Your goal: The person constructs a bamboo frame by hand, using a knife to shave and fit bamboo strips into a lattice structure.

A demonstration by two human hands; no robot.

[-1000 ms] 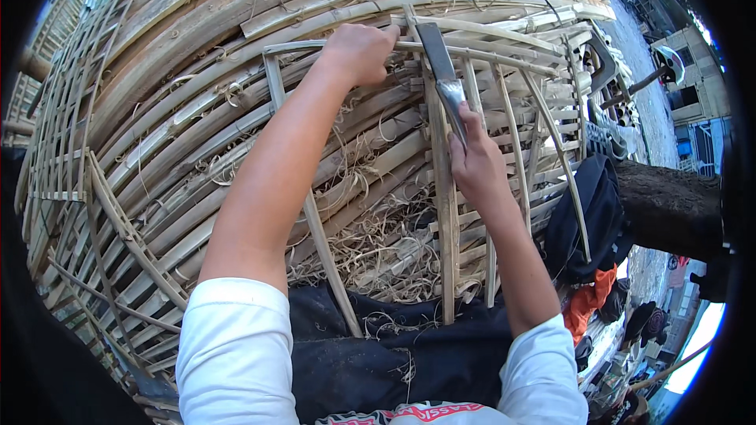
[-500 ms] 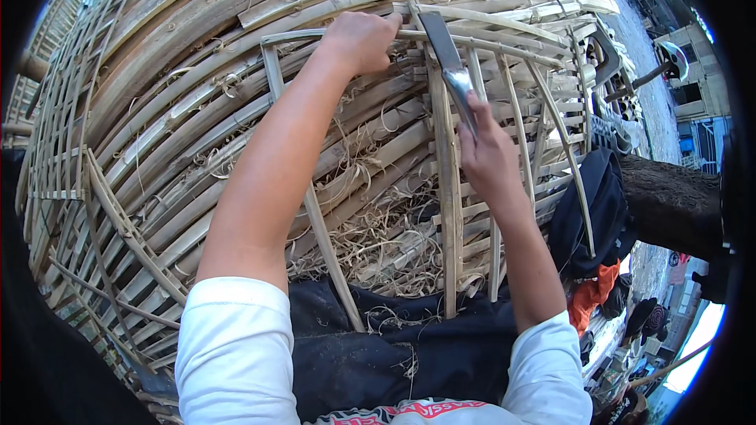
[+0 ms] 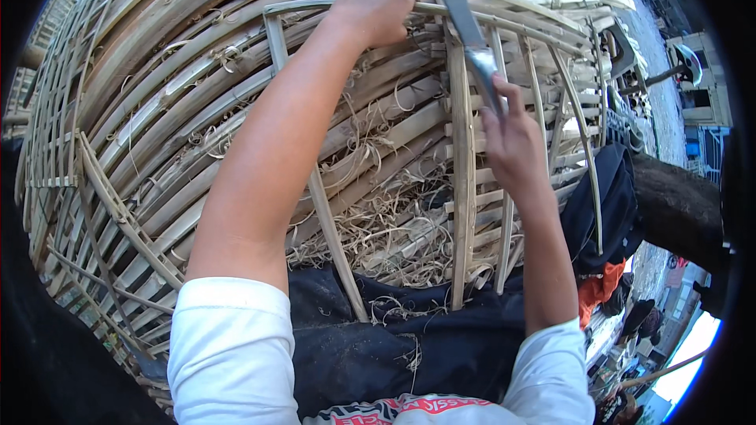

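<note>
My left hand (image 3: 376,12) is closed around the curved bamboo rail (image 3: 303,6) of a slatted bamboo frame, its index finger stretched toward the top of a wide upright slat (image 3: 461,181). In my right hand (image 3: 516,138) is a knife with a broad dark blade (image 3: 462,20) and a metal handle. The blade slants up and left, close beside the upper end of the wide slat, where it crosses the rail. Whether its edge touches the bamboo I cannot tell. Thinner slats (image 3: 331,236) hang from the rail toward my lap.
Bamboo strips (image 3: 181,110) lie in a broad layer beneath the frame, with curled shavings (image 3: 378,228) among them. Dark cloth (image 3: 339,370) covers my lap. A woven bamboo lattice (image 3: 55,126) stands at left. Right of my forearm are an orange cloth (image 3: 600,291) and a thick log (image 3: 677,193).
The whole scene has shifted slightly up and right in the view. Both hands, the knife and the bamboo frame keep nearly the same places relative to each other.
</note>
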